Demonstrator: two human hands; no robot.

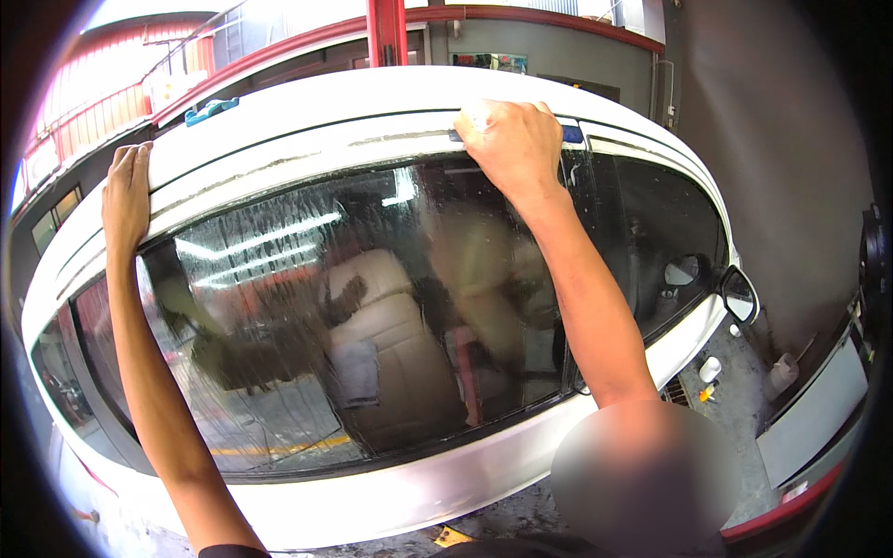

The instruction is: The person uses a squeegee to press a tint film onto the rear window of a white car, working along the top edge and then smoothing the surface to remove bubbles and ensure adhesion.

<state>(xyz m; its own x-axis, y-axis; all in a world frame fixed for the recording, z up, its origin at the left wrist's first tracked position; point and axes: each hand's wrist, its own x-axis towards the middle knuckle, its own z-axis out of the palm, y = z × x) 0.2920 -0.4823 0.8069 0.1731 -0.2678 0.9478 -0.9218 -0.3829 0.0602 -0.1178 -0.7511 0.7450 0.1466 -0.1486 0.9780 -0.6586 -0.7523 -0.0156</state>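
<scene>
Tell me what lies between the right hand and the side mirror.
In the head view, the dark pillar and the front window lie between the right hand and the side mirror.

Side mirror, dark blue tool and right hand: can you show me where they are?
Side mirror (740,297): head view, on its glass.
Dark blue tool (572,134): head view, on its exposed right end.
Right hand (513,141): head view, on its back.
</scene>
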